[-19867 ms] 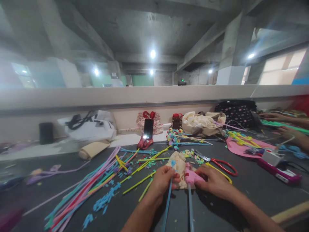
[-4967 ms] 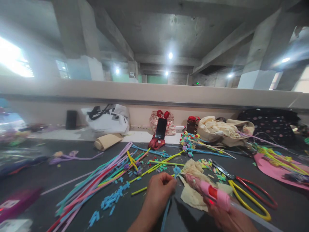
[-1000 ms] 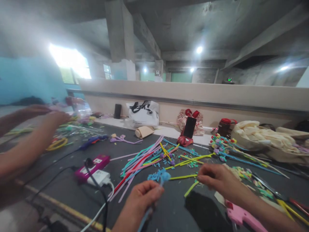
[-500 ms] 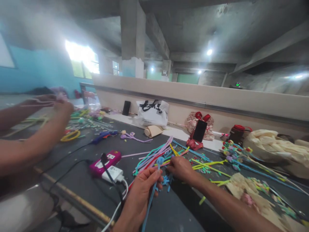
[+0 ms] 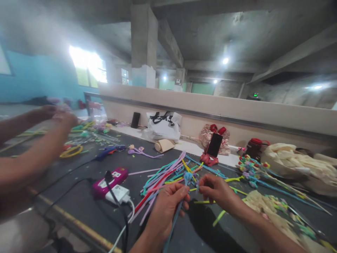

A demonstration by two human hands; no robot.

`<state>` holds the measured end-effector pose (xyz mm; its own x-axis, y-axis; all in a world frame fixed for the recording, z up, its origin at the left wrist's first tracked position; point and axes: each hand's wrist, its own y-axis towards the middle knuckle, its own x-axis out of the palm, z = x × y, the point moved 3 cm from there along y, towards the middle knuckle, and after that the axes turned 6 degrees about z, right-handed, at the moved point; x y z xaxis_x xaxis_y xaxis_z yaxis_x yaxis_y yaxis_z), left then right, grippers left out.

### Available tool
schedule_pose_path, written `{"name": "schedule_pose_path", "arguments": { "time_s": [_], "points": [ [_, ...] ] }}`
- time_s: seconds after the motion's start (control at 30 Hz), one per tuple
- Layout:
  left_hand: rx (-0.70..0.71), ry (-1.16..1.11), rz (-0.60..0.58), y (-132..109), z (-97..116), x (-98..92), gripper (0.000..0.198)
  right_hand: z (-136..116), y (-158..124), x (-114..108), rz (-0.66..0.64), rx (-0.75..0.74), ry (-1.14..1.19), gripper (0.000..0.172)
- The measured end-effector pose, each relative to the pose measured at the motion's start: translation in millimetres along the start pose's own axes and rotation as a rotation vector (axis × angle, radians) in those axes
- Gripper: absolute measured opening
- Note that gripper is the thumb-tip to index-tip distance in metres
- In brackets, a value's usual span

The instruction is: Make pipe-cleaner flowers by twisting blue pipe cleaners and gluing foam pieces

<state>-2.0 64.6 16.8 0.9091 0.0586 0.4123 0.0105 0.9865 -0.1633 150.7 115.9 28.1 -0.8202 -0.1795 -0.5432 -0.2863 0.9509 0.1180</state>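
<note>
Between the thumb and fingers of my left hand (image 5: 172, 202) is a blue pipe cleaner stem, held upright, its lower end running down past my wrist. A rounded blue pipe cleaner head (image 5: 187, 176) tops it, just above my fingertips. My right hand (image 5: 216, 189) is close beside it on the right, thumb and fingers pinched together. A small blue piece (image 5: 197, 187) shows at those fingertips; its exact shape is too small to tell. Behind both hands lies a loose bundle of purple, teal, red and yellow pipe cleaners (image 5: 163, 177).
A magenta power strip (image 5: 113, 181) with a white charger and cables lies left. Beyond are purple scissors (image 5: 143, 152), a blue glue gun (image 5: 110, 151), a white bag (image 5: 164, 125) and a phone (image 5: 214, 144). Finished flowers (image 5: 251, 170) lie right. Another person's hands (image 5: 59, 114) work at left.
My right hand has lifted from the pile of short pieces and come beside the blue head. My left hand has shifted right in the picture with the stem.
</note>
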Motion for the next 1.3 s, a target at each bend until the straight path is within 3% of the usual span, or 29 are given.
{"name": "schedule_pose_path", "arguments": {
  "time_s": [0.13,0.37,0.53,0.7,1.07,1.3],
  "points": [
    [-0.014,0.010,-0.016,9,-9,25.5,0.024,10,-20,-15,0.031,0.061,0.252,0.019],
    [-0.068,0.068,-0.109,34,-17,73.4,0.024,23,-42,-35,0.130,0.090,0.357,0.009],
    [-0.103,0.095,-0.181,43,-38,99.3,0.026,32,-55,-57,0.252,0.087,0.366,0.009],
    [-0.109,0.131,-0.152,44,-55,102.7,0.026,41,-57,-68,0.330,0.058,0.281,0.012],
    [-0.040,0.117,-0.135,34,-56,102.9,0.026,29,-64,-67,0.510,-0.097,-0.168,0.014],
    [-0.025,0.173,-0.134,37,-58,105.0,0.029,30,-64,-67,0.517,-0.071,-0.124,0.011]
  ]
}}
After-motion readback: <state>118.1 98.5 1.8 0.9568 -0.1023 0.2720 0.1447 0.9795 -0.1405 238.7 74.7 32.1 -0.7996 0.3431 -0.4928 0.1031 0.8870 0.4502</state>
